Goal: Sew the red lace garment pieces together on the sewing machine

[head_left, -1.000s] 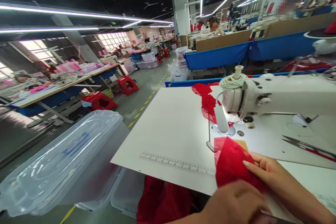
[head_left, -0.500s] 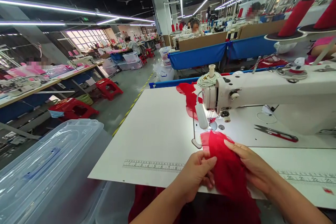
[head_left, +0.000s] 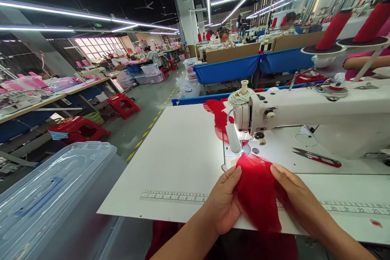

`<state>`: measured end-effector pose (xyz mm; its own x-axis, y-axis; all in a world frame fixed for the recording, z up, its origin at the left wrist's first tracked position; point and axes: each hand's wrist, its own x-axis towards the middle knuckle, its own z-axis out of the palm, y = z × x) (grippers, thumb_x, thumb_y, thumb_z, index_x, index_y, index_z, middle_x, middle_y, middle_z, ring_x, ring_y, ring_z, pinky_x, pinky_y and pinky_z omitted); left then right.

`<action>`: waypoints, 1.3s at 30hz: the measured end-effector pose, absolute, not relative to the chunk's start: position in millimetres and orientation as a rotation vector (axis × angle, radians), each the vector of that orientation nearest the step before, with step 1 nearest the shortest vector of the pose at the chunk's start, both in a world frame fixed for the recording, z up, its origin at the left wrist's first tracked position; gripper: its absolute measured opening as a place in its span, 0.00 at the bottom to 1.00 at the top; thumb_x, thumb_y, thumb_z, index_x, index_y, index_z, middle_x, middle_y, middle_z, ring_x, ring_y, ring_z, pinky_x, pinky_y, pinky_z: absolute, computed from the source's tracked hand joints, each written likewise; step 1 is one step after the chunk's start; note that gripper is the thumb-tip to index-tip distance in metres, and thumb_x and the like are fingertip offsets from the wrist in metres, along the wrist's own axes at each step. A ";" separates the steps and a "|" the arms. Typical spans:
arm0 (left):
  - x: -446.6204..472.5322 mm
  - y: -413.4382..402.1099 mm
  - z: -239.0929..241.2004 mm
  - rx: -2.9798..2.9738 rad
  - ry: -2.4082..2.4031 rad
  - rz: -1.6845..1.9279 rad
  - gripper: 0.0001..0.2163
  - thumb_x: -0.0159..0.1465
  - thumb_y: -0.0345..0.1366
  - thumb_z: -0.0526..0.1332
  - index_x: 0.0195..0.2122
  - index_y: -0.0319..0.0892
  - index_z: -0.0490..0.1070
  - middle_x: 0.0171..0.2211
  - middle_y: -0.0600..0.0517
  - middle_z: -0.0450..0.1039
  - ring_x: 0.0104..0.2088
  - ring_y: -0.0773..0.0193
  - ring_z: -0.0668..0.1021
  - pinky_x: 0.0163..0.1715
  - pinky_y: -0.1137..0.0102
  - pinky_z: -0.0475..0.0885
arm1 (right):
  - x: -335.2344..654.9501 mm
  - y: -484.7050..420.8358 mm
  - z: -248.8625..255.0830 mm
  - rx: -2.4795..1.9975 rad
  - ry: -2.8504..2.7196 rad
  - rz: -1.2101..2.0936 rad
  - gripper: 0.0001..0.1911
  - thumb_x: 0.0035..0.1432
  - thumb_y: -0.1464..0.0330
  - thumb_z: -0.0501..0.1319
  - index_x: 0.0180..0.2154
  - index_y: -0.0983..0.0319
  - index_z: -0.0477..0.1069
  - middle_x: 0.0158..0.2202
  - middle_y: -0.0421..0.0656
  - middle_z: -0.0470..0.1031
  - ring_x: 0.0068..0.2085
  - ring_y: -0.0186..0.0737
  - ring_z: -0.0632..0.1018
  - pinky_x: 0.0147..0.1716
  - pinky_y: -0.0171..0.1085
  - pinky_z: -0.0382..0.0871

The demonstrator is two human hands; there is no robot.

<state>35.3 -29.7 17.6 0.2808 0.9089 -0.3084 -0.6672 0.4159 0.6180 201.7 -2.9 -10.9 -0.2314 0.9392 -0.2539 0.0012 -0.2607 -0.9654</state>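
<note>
A piece of sheer red fabric (head_left: 257, 195) is held between my two hands, in front of the sewing machine (head_left: 283, 109). My left hand (head_left: 227, 199) grips its left edge, thumb on top. On the opposite edge, my right hand (head_left: 291, 189) pinches the cloth, its lower fingers hidden behind. The fabric's far end lies just short of the needle area, and its lower part hangs over the table's front edge. Beyond the machine head, another red fabric piece (head_left: 217, 115) lies crumpled on the white table (head_left: 176, 150).
Red-handled thread snips (head_left: 317, 157) lie on the machine bed at right. A printed ruler (head_left: 173, 197) runs along the table's front. A lidded clear plastic bin (head_left: 57, 195) stands at left, with red stools (head_left: 77, 130) behind it. Red thread cones (head_left: 333, 30) stand behind the machine.
My left hand has moved up to the fabric's left edge and now grips it. The fabric is spread flatter between both hands, and the view has shifted slightly.
</note>
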 end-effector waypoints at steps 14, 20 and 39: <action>20.2 -40.3 0.0 1.157 1.212 0.549 0.18 0.62 0.52 0.56 0.24 0.43 0.60 0.19 0.54 0.66 0.19 0.64 0.71 0.22 0.69 0.67 | 233.9 15.6 -24.1 -1.588 -1.711 0.911 0.17 0.50 0.53 0.60 0.37 0.58 0.68 0.38 0.45 0.79 0.39 0.51 0.78 0.38 0.44 0.71; 17.4 2.0 10.4 2.222 1.596 0.598 0.11 0.66 0.31 0.48 0.27 0.43 0.62 0.28 0.49 0.66 0.27 0.61 0.69 0.29 0.67 0.64 | 222.2 -1.0 -36.0 -1.556 -2.134 0.112 0.15 0.61 0.61 0.47 0.38 0.55 0.71 0.38 0.42 0.78 0.30 0.42 0.78 0.21 0.36 0.63; 18.7 15.4 7.3 2.236 1.541 0.624 0.11 0.66 0.32 0.48 0.29 0.43 0.65 0.33 0.45 0.72 0.39 0.53 0.75 0.43 0.58 0.70 | 220.3 -6.1 -24.2 -1.494 -2.072 -0.326 0.19 0.67 0.64 0.45 0.35 0.58 0.73 0.32 0.41 0.77 0.24 0.34 0.74 0.18 0.33 0.55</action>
